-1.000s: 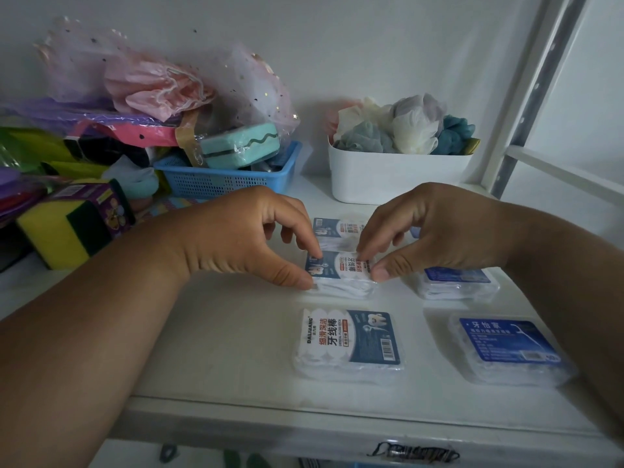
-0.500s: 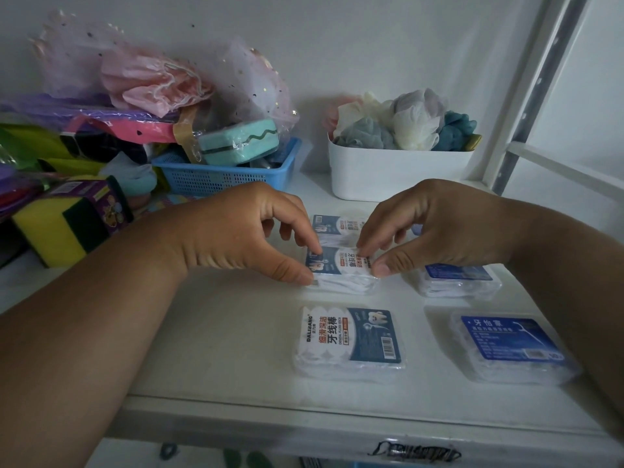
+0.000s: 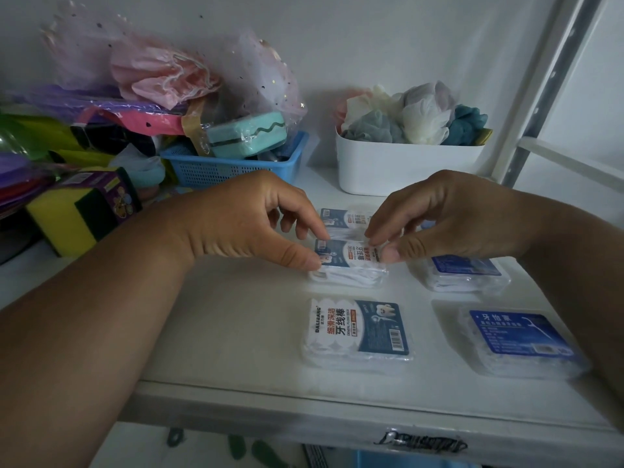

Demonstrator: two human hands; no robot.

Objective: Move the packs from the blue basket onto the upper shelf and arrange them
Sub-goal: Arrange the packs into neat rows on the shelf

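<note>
White shelving fills the view, its upper shelf [image 3: 236, 332] backed by a pale wall and crowded at the far left with bagged goods, a yellow-and-green sponge pack [image 3: 81, 214], and a blue basket [image 3: 236, 167] holding a mint-green item in wrap; a white tub [image 3: 405, 170] of mesh puffs stands at the back right. Five floss packs lie flat on the shelf in two columns. The left hand [image 3: 243, 224] and right hand [image 3: 449, 221] are close together, each pinching one end of the middle pack [image 3: 347, 265] in the left column between thumb and fingertips, apparently squaring it in line with the front pack [image 3: 358, 329] and the rear pack [image 3: 341, 219] just behind it. To the right sit a second blue-labelled pack [image 3: 462, 271] and a front blue-labelled pack [image 3: 520, 342], the latter near the shelf's edge. The likely trouble is light, slick plastic: a push too far would nudge the held pack into the rear one and knock the column crooked. The right forearm passes over the blue-labelled packs, so drawing it back low could drag the front one toward the lip and off the shelf. Whether the basket seen is empty of packs I cannot tell.
</note>
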